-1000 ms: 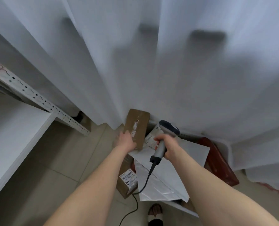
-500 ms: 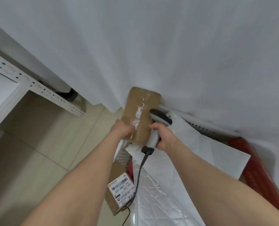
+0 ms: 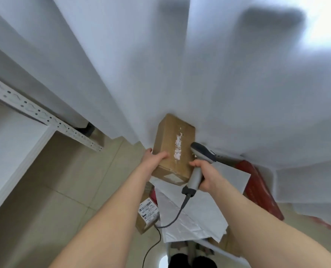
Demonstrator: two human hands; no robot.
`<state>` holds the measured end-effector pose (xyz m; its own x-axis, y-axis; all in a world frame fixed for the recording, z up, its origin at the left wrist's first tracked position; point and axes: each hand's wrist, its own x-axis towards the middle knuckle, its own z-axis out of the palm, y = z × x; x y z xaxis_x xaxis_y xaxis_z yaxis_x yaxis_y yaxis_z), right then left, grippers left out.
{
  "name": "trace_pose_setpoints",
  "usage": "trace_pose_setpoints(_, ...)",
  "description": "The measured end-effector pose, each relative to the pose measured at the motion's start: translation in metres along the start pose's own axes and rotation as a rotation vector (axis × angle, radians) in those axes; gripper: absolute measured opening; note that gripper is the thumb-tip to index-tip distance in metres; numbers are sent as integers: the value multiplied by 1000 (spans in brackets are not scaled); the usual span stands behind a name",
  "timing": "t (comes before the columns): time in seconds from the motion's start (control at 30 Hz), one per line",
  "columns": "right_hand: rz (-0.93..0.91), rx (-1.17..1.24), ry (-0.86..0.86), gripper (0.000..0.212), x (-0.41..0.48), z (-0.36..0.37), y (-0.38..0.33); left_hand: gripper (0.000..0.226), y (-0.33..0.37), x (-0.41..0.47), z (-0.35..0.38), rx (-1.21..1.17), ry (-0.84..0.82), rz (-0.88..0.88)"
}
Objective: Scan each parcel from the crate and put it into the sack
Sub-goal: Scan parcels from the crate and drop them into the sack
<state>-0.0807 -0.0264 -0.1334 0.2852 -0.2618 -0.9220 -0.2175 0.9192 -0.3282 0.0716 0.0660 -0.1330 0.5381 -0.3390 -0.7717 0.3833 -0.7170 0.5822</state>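
Cardboard parcel (image 3: 173, 147) sits gripped in the left hand (image 3: 155, 158), thumb on top; the right hand (image 3: 205, 176) wraps the scanner (image 3: 197, 171) handle. Below, the crate (image 3: 225, 158) holds grey mailers (image 3: 191, 215) and a red packet (image 3: 257, 188).

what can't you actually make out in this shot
All in the head view:
- Sack: its opening; only white cloth shows.
- Box: any barcode; the faces in view show none.
- Label on the lower parcel: fine print too small.
- Scanner window: turned away from the camera.
- Whatever lies under the grey bags: covered by them.
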Motion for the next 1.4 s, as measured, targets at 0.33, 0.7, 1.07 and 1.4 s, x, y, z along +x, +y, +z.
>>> trace_pose_setpoints(0.33,-199,101,-67,23,-148,-25,-34,105,56,-154,46,663,161,309)
trace_pose_setpoints(0.7,-277,145,-57,45,-289,-123,-9,34,76,-329,87,144,18,392)
trace_pose_setpoints(1.07,-342,135,-131,28,-349,-153,-14,68,64,-381,67,-64,-170,82)
trace_pose_setpoints(1.4,-521,52,-48,43,-374,-146,-16,61,67,-404,42,-337,-383,95)
